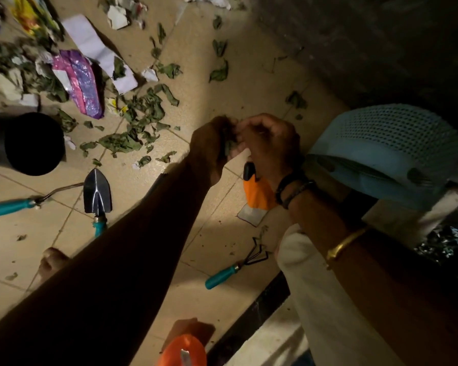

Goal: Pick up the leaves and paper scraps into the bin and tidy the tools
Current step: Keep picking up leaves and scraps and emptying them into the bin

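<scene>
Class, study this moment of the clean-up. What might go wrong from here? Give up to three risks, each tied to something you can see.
1. The left hand and right hand hold loose leaves beside the bin, not over it; bits may drop onto the floor.
2. The hand rake lies with bare prongs, and the trowel lies near a bare foot: a step could hurt.
3. Dim light may hide small scraps.

No readable text, label, brand or number anywhere. Yellow packet (27, 18), top left: red and yellow print, lettering too blurred to read. Pink-purple packet (81, 83) on floor: glossy pattern, print illegible. White paper sheet (90, 38): nothing legible.
</scene>
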